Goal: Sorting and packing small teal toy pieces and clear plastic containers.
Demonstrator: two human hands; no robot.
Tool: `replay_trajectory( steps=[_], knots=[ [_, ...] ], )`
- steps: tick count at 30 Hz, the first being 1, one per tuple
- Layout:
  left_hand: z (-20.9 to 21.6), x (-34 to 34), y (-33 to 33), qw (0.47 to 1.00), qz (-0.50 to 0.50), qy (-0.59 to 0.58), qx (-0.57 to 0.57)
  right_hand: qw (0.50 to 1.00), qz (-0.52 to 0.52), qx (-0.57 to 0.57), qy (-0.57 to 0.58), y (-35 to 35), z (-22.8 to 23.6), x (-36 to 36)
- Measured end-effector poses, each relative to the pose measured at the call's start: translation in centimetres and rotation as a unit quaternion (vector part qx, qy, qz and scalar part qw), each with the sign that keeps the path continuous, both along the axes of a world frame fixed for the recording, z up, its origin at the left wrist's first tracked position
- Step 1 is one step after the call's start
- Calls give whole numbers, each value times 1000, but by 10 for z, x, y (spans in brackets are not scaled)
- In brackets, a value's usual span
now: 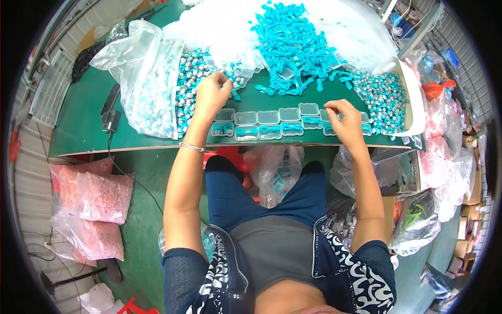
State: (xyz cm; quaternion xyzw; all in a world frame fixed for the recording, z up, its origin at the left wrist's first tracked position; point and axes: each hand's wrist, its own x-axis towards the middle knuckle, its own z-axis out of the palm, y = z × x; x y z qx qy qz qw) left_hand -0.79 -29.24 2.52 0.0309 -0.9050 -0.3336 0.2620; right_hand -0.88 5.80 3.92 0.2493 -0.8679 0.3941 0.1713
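The left hand [210,96] is curled, its fingertips pinched at small teal-and-grey pieces [189,78] spilled from a clear bag [149,78]. The right hand [345,121] is half closed, fingertips set on the row of small clear cases [272,124]. The cases are lined near the green table's front edge [157,148]; bare table is seen at far left.

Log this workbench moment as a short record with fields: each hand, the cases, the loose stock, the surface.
left hand: left hand reaches into the pile of small teal-and-grey parts
right hand: right hand rests at the right end of the row of cases
cases: clear plastic cases in a row, lids open, teal pieces inside
loose stock: heap of teal cords; white tray of parts at right
surface: green table
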Motion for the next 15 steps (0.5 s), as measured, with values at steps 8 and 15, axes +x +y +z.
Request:
replay_trajectory(
  steps=[8, 15],
  knots=[
    [15, 32, -7, 905, -62, -8, 421, 971, 174, 71, 150, -117, -10, -28],
    [6, 78, 15, 855, -83, 25, 511, 960, 109, 119, 230, -221, -26, -47]
  ],
)
